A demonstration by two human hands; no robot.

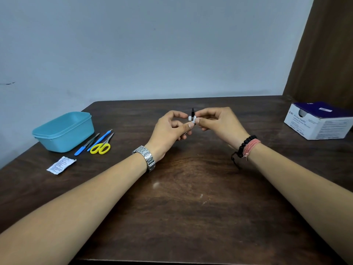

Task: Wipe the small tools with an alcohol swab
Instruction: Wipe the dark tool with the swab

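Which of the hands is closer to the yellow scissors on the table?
Left. The left hand is raised over mid-table, just right of the yellow scissors; the right hand is farther right, beyond the left hand, pinching the white swab.

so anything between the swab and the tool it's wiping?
Nothing visible. The right hand pinches the white swab directly against the small dark tool, which the left hand holds above the table.

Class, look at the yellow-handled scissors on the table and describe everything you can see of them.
The yellow-handled scissors are small, with two bright yellow, plastic-looking finger loops and thin, shiny metal blades. The blades look closed. They lie flat on the dark wooden table, loops nearer the person. Neither hand touches them.
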